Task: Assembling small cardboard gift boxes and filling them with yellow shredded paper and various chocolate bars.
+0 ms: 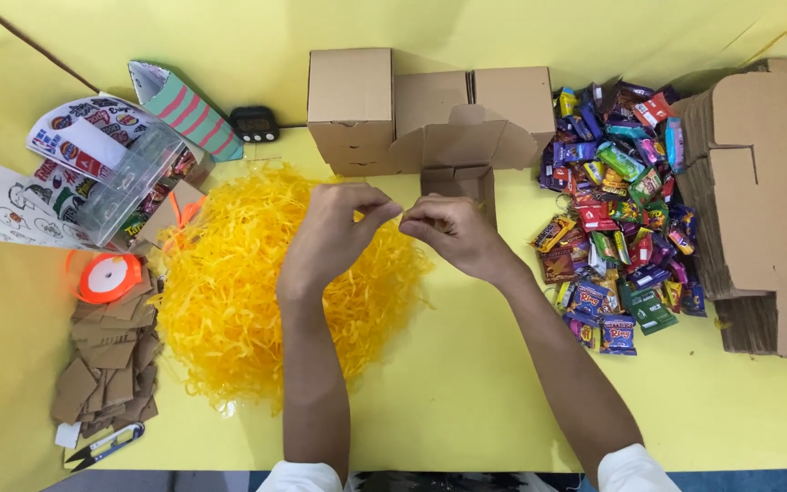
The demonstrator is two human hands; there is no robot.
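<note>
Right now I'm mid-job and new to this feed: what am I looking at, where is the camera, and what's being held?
There is one picture, from a camera on a person's head, looking down at their own two bare hands over a yellow table. The left hand and right hand meet fingertip to fingertip, pinching something too small to make out. Under them lies a heap of yellow paper shreds. Behind stand folded cardboard boxes; to the right, a pile of wrapped sweets and flat box blanks. To the left: an orange ribbon roll, cardboard squares and snips.

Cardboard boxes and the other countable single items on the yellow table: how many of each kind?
Folded cardboard boxes: 2 (one closed, one open)
Orange ribbon spool: 1
Snips: 1
Small black timer: 1
Total: 5
</note>
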